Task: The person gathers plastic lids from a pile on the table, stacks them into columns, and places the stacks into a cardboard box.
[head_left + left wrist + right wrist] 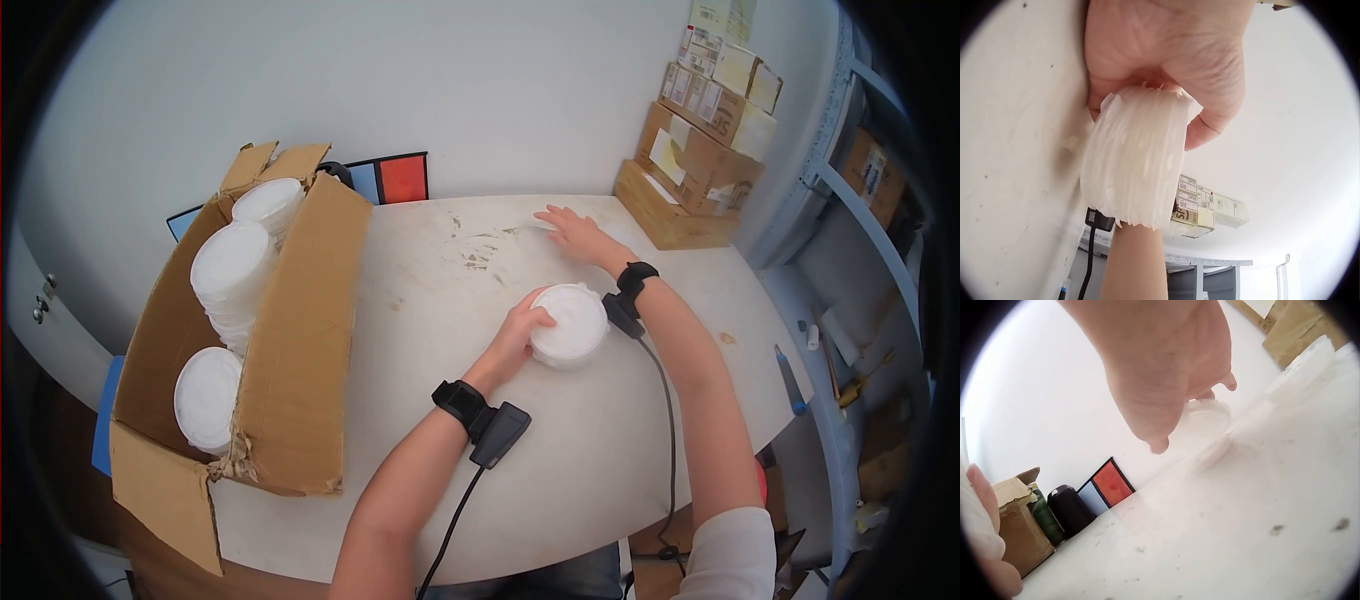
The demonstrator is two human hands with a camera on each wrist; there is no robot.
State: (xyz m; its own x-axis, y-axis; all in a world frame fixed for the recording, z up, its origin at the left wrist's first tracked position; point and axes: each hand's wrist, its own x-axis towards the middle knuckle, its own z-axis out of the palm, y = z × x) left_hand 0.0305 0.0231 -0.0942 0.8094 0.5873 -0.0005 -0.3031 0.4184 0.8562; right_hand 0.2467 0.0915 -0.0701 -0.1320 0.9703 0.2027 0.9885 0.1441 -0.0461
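My left hand (pixel 520 335) grips a stack of round white plastic lids (pixel 570 325), its thumb over the top edge. From the left wrist view the stack (pixel 1135 159) shows many thin, ribbed rims pressed together. Farther up the table, my right hand (pixel 580 238) reaches out with fingers spread. In the right wrist view its fingertips are right at the edge of a translucent lid (pixel 1207 422), with the thumb apart from it. Another pale translucent lid (pixel 1307 365) lies beyond, toward the brown boxes.
An open cardboard box (pixel 300 330) at the left holds several stacks of white lids (pixel 235 265). Brown boxes (pixel 690 160) are piled at the back right. A blue-handled tool (pixel 790 380) lies on the table's right edge, beside a metal shelf (pixel 835 185). Camera cables run from both wrists.
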